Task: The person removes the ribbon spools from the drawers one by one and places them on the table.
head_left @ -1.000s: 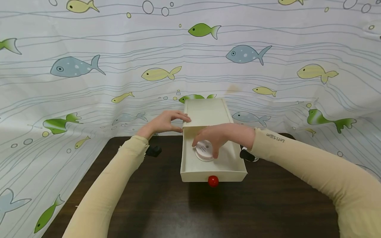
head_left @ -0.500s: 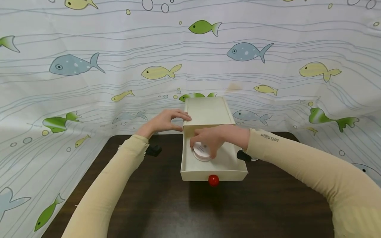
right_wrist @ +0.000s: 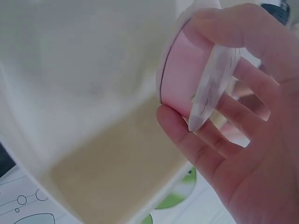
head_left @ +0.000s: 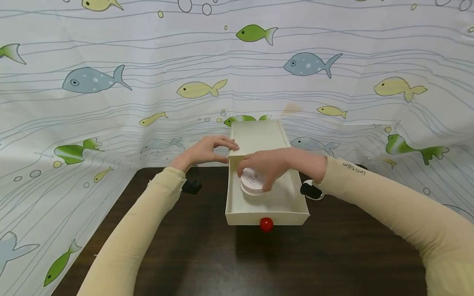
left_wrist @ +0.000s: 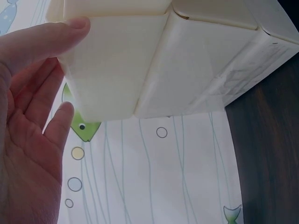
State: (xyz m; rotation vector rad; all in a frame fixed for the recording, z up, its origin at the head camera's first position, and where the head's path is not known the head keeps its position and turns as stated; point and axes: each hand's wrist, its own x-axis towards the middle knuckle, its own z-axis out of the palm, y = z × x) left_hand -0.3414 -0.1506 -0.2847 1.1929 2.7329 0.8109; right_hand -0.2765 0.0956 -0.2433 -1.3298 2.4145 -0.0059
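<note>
Your right hand (head_left: 264,164) pinches the round pink-and-white spool (right_wrist: 184,72) inside the smooth cream drawer (head_left: 285,201); your left hand (head_left: 205,150), fingers loose, touches the box (head_left: 257,137). Your right fabric sleeve (head_left: 374,197) reads "Let's…".

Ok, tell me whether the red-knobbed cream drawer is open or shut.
Open: the cream rectangular drawer with the round red knob juts out from its cream box, baring its floor.

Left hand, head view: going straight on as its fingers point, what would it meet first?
Probably the cream box: the left hand is right at its left edge, though exact contact is hard to tell.
</note>
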